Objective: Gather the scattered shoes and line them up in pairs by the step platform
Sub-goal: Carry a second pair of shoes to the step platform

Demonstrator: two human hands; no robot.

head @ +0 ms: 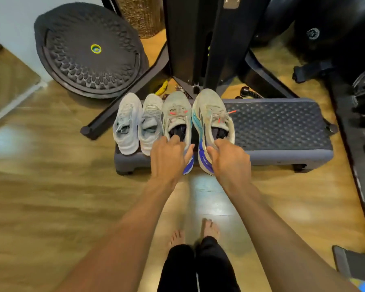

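A grey step platform [278,125] with a studded top lies on the wooden floor. At its left end stand two pale grey-white sneakers [126,123] [151,121] side by side, toes away from me. To their right are two beige running shoes with blue and teal soles and orange lace tips. My left hand [169,154] grips the heel of the left one [176,112]. My right hand [230,159] grips the heel of the right one [211,110]. Both heels hang over the platform's near edge.
A round black balance disc [91,49] leans against the wall at the back left. A black machine frame [194,43] with splayed legs stands behind the platform. Dark equipment [333,34] fills the back right. My bare feet [209,228] stand on the floor below.
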